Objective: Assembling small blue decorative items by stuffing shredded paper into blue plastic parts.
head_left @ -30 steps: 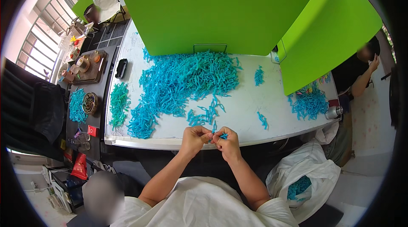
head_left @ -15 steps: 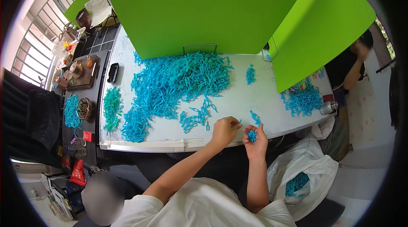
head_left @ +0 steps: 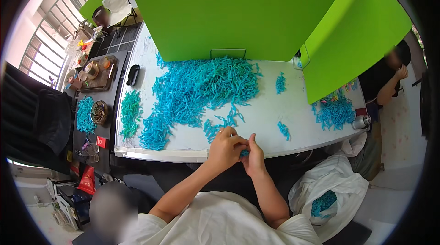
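A small blue piece (head_left: pixel 244 153) is pinched between the two hands at the near edge of the white table (head_left: pixel 293 107), at about six o'clock from the big heap. The left hand (head_left: pixel 225 148) is curled over it from the nine o'clock side, fingers bent and closed down on the piece; a ring is seen on one finger. The right hand (head_left: pixel 254 155) is pressed against it from the three o'clock side, fingers drawn together, and only a sliver of blue is seen between the two hands. How much of the piece is gripped by each hand cannot be told.

A large heap of blue pieces (head_left: pixel 197 91) is spread across the table at twelve o'clock from the hands, with a small scatter (head_left: pixel 220 125) just beyond the left knuckles. Two little clusters (head_left: pixel 284 130) (head_left: pixel 280 83) are found at two o'clock and one o'clock. A green pile (head_left: pixel 130 112) is laid at ten o'clock near the table's left end. Green boards (head_left: pixel 238 11) are stood behind the heap. A white bag holding blue pieces (head_left: pixel 325 194) is seen at four o'clock, below the table edge. Another person (head_left: pixel 389 80) is seated at the far right, beside a further blue pile (head_left: pixel 334 112).
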`<state>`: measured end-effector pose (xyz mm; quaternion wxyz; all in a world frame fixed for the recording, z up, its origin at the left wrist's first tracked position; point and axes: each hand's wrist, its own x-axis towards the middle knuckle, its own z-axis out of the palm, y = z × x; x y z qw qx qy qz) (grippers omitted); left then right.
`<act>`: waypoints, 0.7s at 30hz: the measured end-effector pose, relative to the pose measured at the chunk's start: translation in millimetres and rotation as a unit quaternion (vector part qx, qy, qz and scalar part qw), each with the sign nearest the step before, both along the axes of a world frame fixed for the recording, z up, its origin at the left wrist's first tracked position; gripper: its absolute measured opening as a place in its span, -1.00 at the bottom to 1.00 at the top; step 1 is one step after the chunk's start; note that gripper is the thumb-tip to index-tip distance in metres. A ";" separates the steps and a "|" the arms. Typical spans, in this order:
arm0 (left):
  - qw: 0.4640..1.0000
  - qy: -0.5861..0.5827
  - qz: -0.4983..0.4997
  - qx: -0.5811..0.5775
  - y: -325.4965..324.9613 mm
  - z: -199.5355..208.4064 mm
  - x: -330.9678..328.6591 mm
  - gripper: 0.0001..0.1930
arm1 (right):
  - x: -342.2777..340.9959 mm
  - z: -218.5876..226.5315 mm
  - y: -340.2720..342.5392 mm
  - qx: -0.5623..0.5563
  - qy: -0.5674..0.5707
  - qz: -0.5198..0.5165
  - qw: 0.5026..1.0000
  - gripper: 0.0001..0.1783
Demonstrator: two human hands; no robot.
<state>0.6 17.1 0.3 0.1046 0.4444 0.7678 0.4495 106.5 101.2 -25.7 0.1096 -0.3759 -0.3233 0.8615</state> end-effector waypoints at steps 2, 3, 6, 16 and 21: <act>1.000 -0.011 0.015 0.007 -5.9 -8.2 -3.1 -0.78 | -1.0 -10.8 -4.2 -0.007 0.018 0.014 1.000 -0.29; 0.998 -0.056 0.026 -0.018 -9.2 -10.6 -6.3 -0.82 | -3.1 -11.3 -5.8 -0.013 0.036 0.027 0.999 -0.32; 0.955 -0.290 0.057 0.018 -16.4 -33.5 -15.6 -0.90 | -6.9 -4.4 -10.5 -0.028 0.023 -0.011 0.999 -0.43; 0.991 -0.091 0.082 -0.054 5.7 -28.6 -31.5 -0.94 | 0.8 -9.6 0.5 0.050 -0.037 -0.062 0.996 -0.80; 0.988 0.132 0.076 -0.026 57.8 -47.7 -75.6 -0.89 | 11.6 -10.5 11.2 0.037 -0.002 -0.080 0.996 -0.83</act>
